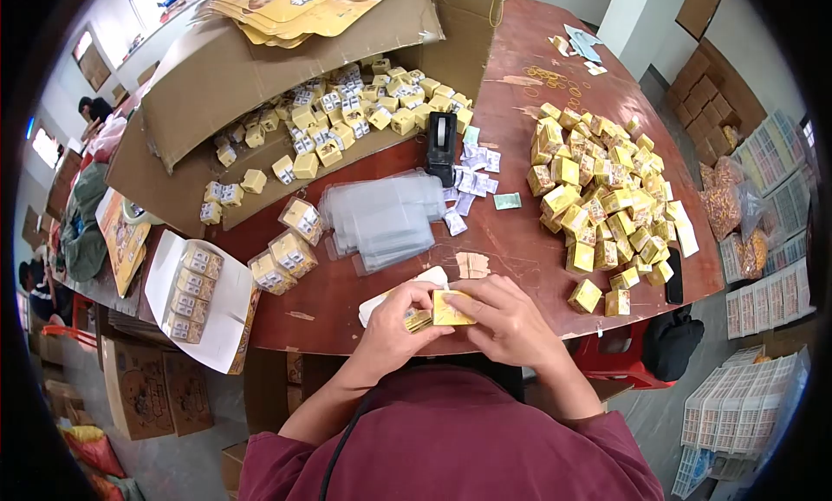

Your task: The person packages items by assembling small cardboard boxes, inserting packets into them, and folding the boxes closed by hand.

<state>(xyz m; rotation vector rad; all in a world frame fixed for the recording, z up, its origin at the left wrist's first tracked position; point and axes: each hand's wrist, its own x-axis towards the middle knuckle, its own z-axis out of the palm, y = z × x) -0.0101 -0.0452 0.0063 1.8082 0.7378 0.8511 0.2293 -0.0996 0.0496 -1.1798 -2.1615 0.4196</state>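
Note:
Close to the table's front edge, my left hand (393,329) and my right hand (509,317) meet around a small yellow box (452,309). My left fingers and thumb grip its left side, while the right fingers press on its top and right side. Beside the left fingers lies what looks like a stack of flat yellow pieces (418,318); whether the left hand also holds it, I cannot tell. A white-edged card or tray (381,302) lies behind the left hand, partly hidden.
Yellow boxes (607,198) are heaped at right. Clear plastic sleeves (381,208), a black tape dispenser (441,150) and purple-white slips (472,182) lie mid-table. An open carton (195,111) holds many small cream boxes (338,120). A white tray (227,349) of wrapped boxes stands left.

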